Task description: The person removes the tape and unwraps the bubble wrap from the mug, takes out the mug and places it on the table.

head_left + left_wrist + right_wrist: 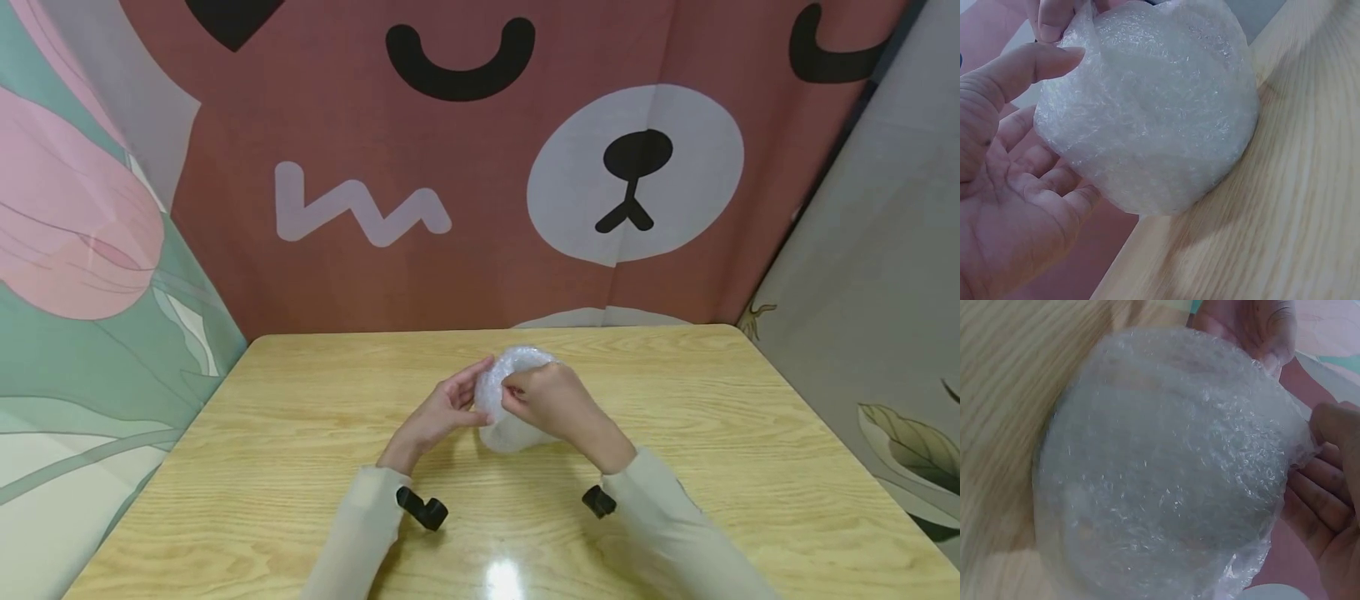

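Note:
A rounded bundle of clear bubble wrap [517,429] stands on the table in front of me. What lies inside it cannot be made out through the cloudy layers. At its left side, my left hand [442,412] rests against the wrap with loosely spread fingers, and the thumb [1054,61] reaches over the near face. My right hand [558,404] pinches a gathered edge of the wrap [1300,440] between thumb and forefinger. In the left wrist view, the right fingertips [1054,22] show at the bundle's upper left.
The light wood-grain table [300,433] spreads around the bundle. Behind it hangs a brown curtain [465,283] with a bear face. Patterned cloths hang on the left [82,367] and right [847,333]. Small black cameras [423,508] sit at both wrists.

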`<state>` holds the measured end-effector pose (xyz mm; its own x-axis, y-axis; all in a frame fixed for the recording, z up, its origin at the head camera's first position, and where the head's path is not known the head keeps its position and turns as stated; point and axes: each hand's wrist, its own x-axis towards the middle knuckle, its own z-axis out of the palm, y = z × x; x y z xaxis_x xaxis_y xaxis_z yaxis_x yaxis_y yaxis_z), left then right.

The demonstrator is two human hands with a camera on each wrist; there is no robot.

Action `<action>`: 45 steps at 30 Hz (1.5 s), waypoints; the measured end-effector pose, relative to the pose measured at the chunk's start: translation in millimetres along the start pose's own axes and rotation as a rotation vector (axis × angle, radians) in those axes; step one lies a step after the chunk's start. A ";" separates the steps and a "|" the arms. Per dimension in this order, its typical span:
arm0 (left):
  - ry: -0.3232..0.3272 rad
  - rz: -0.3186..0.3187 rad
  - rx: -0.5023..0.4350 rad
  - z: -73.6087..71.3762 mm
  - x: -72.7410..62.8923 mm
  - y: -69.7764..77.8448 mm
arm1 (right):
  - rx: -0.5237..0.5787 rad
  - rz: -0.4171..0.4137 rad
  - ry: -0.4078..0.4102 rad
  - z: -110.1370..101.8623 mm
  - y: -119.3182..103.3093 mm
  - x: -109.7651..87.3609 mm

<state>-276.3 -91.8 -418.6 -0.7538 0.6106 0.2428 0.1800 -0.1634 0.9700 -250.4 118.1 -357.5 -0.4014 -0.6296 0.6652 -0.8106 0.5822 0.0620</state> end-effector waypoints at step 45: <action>0.026 -0.043 0.014 1.2 0.4 1.8 | 0.868 0.911 0.137 -3.5 4.5 -10.9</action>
<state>-275.5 -91.0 -416.7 -0.7774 0.5961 0.2010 0.1563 -0.1264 0.9796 -248.2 129.4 -361.8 -0.9544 -0.0908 0.2845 -0.2977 0.2145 -0.9302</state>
